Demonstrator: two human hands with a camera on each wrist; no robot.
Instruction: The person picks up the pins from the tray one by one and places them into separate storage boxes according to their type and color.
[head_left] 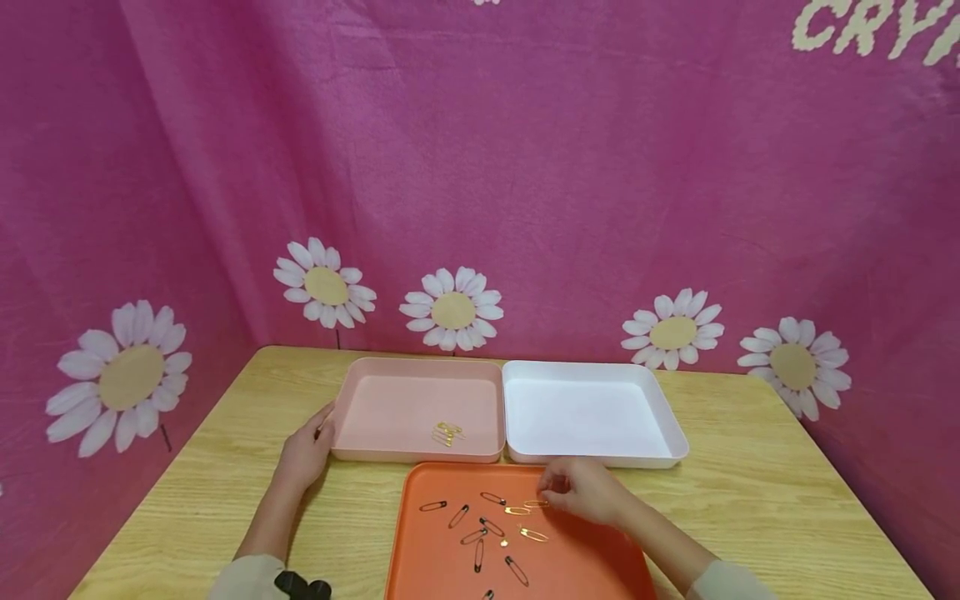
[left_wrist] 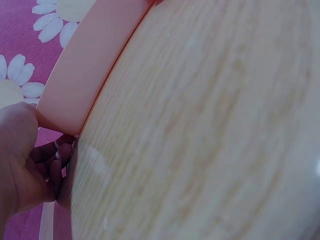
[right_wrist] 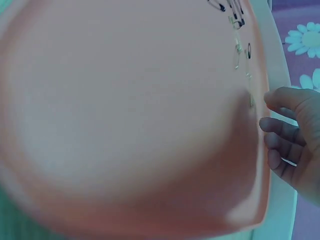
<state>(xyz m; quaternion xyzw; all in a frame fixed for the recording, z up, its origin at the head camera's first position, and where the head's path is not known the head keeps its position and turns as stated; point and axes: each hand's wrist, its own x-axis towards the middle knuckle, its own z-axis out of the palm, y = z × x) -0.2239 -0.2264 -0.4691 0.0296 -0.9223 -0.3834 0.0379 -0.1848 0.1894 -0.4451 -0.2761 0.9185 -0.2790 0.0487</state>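
My left hand (head_left: 306,450) is at the near left corner of the pink tray (head_left: 420,457). In the left wrist view, its thumb and curled fingers (left_wrist: 64,152) grip that tray's end. Several gold safety pins (head_left: 448,432) lie in a small heap inside the pink tray. Over the far right part of the orange tray (head_left: 592,575) hovers my right hand (head_left: 588,492), beside a gold safety pin (head_left: 536,503). A gap shows between its thumb and bent fingers in the right wrist view, with nothing held. Other gold safety pins (head_left: 533,534) and several black safety pins (head_left: 478,556) lie scattered nearby.
A white tray (head_left: 592,408) stands right of the pink one, their sides close together. The orange tray is in front of both, at the near side of the wooden table (head_left: 780,483). Behind hangs a magenta cloth (head_left: 525,183) with daisies.
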